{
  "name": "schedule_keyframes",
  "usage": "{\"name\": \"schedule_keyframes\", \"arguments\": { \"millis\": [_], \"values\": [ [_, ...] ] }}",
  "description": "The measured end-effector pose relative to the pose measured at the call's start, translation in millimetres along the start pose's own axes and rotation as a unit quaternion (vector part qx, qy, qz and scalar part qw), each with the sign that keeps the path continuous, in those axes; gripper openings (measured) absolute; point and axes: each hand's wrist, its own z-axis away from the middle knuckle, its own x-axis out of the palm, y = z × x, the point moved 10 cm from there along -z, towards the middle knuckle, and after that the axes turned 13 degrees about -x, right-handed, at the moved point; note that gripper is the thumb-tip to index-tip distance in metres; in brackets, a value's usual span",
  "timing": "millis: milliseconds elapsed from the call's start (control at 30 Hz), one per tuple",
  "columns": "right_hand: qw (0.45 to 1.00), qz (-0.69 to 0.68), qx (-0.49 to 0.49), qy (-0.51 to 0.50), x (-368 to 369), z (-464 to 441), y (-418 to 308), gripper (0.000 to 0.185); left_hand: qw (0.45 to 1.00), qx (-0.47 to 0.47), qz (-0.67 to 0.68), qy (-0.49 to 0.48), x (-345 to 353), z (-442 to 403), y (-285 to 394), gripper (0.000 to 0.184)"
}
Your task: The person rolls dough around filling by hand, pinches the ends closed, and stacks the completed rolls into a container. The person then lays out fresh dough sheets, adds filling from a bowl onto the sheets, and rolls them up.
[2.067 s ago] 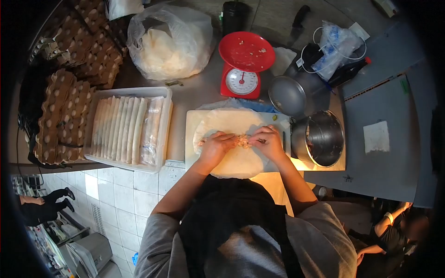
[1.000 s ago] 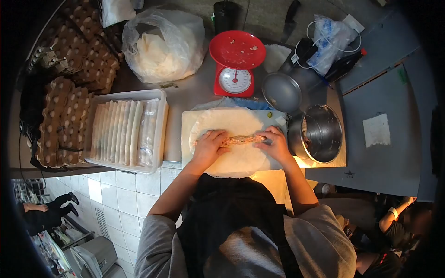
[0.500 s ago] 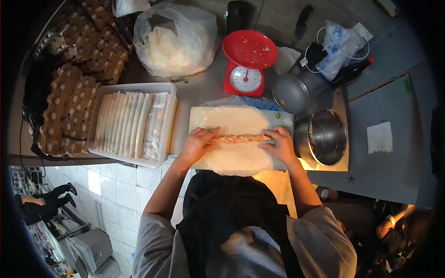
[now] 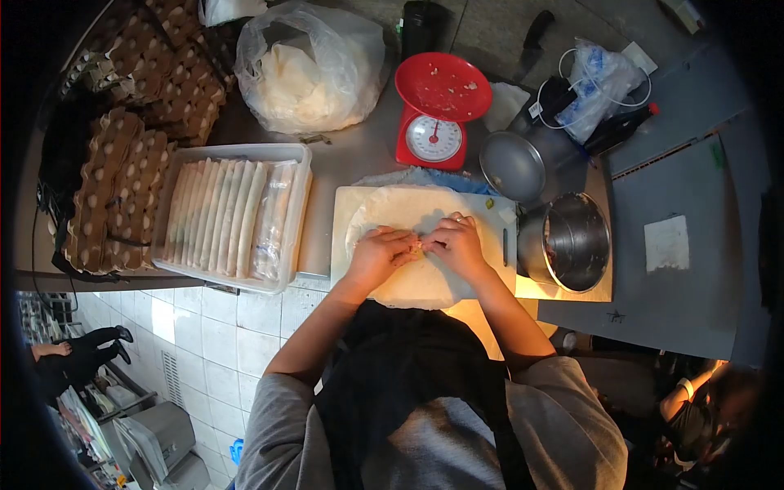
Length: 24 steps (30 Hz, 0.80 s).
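Observation:
A round, thin sheet of dough point(image 4: 408, 286) lies on a pale cutting board point(image 4: 344, 214). Across its middle runs a strip of orange-pink filling point(image 4: 417, 247), mostly covered by the hands. My left hand point(image 4: 384, 255) and my right hand point(image 4: 454, 243) meet near the middle of the sheet, their curled fingertips close together and pressed on the filling. Only a small bit of filling shows between them. Left of the board, a clear plastic tub point(image 4: 302, 196) holds several long pale rolls point(image 4: 231, 216) in a row.
Behind the board stand a red scale point(image 4: 433, 143) and a plastic bag point(image 4: 314, 77) of pale sheets. To the right are a metal pot point(image 4: 576, 245) and a round lid point(image 4: 513, 167). Egg trays point(image 4: 114, 196) are stacked at the left. Other people show at both lower sides.
Both hands have moved inward from the two ends of the filling strip to its middle. Their fingers have closed in and now cover most of the strip.

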Motion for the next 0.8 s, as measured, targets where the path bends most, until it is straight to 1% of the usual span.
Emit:
{"name": "schedule_keyframes", "arguments": {
  "millis": [33,133,233,267,333,367,433,467,567,667,800],
  "values": [
    [1.0,0.012,-0.006,-0.011,4,-2,0,0.012,1.0,0.011,-0.018,0.004,3,-2,7,0.024],
    [0.998,-0.057,0.035,0.014,-9,6,12,0.012,0.997,0.039,-0.059,-0.04,27,-6,12,0.027],
    [0.997,-0.058,0.033,0.031,-17,31,35,0.016,0.998,0.039,-0.05,-0.004,34,-7,20,0.028],
    [0.996,-0.075,0.032,0.042,-22,36,38,0.021,0.998,0.03,-0.051,0.003,37,-7,23,0.028],
    [0.992,-0.078,0.047,0.083,-32,38,37,0.024,0.998,0.014,-0.055,0.016,42,-11,31,0.03],
    [0.99,-0.077,0.057,0.104,-37,41,38,0.025,0.998,0.024,-0.057,-0.003,50,-13,32,0.03],
    [0.991,-0.064,0.086,0.084,-32,54,49,0.027,0.996,0.047,-0.057,-0.042,69,-19,33,0.032],
    [0.991,-0.058,0.1,0.074,-30,60,54,0.028,0.996,0.051,-0.056,-0.043,74,-19,33,0.033],
    [0.983,-0.088,0.101,0.128,-50,60,45,0.031,0.996,0.054,-0.06,-0.045,78,-20,35,0.035],
    [0.986,-0.047,0.141,0.08,-48,71,56,0.033,0.995,0.048,-0.067,-0.049,81,-22,42,0.034],
    [0.987,-0.051,0.145,0.055,-37,78,65,0.036,0.995,0.049,-0.074,-0.053,99,-24,40,0.033]
  ]
}}
